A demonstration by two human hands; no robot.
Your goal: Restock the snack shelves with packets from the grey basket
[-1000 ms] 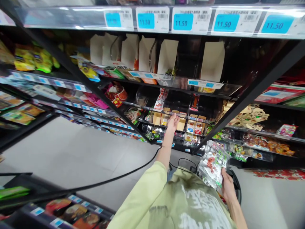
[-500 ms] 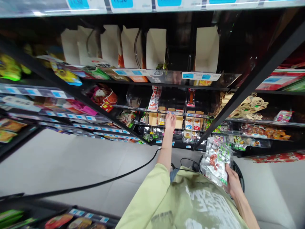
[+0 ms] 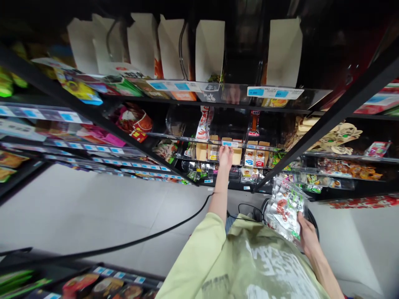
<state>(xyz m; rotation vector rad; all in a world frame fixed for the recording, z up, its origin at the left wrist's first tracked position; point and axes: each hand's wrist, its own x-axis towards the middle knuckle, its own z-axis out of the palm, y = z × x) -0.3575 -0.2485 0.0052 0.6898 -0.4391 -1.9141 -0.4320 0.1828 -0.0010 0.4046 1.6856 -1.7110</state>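
My left hand [image 3: 226, 157] reaches forward to a middle shelf, its fingers curled at a white and blue price tag [image 3: 230, 143] on the front rail. How firmly the fingertips grip the tag is too small to see. Just behind this hand stand small open cardboard boxes [image 3: 201, 152]. At my right side, my right hand [image 3: 308, 234] is closed around the edge of silver plastic snack packs [image 3: 285, 209] with red and green print, several seeming to lie together. These packs hang low, in front of my body.
Tall white cardboard display boxes [image 3: 210, 50] stand on the upper shelf. A slanting black shelf post [image 3: 324, 112] rises at the right. A black cable [image 3: 124, 238] crosses above the grey floor [image 3: 93, 207]. Wrapped snacks [image 3: 349, 168] fill the lower right shelf.
My view has shifted slightly, and the upper shelf looks nearer. My left hand stays at the price tag, and my right hand keeps its hold on the snack packs.
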